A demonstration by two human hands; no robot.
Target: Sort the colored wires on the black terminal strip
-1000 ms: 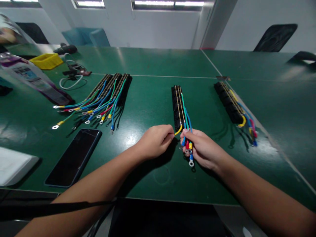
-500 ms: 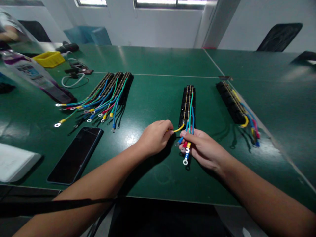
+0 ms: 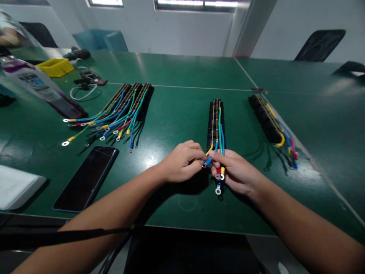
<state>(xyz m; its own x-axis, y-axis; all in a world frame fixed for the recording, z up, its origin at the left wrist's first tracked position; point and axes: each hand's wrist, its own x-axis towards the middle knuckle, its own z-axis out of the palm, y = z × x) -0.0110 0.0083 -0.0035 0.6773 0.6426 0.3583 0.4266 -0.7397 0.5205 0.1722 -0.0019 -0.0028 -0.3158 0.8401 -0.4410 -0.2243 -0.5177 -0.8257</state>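
Observation:
A black terminal block (image 3: 211, 123) with brass-coloured strips lies before me, its coloured wires running toward me. My left hand (image 3: 186, 161) is closed in a pinch on the yellow wire (image 3: 209, 150) at the block's near end; its fingers hide the wire's tip. My right hand (image 3: 235, 167) is closed around the bundle of blue, green and red wires (image 3: 220, 142). Ring lugs (image 3: 218, 190) hang below the right fingers. A blue-sleeved lug (image 3: 209, 161) sits between the two hands, close to the left fingertips.
Several wired terminal blocks (image 3: 134, 99) lie side by side at left; another block (image 3: 265, 118) lies at right. Nearer are a phone (image 3: 87, 179) and a white box (image 3: 19, 188). A bottle-like pack (image 3: 42, 87), yellow bin (image 3: 57, 67) and cable (image 3: 82, 93) stand farther left. A person's arm (image 3: 10, 36) shows behind.
My left hand has moved right, up against the right fingers, bringing the yellow wire with it. The lugs under my right hand have shifted slightly right.

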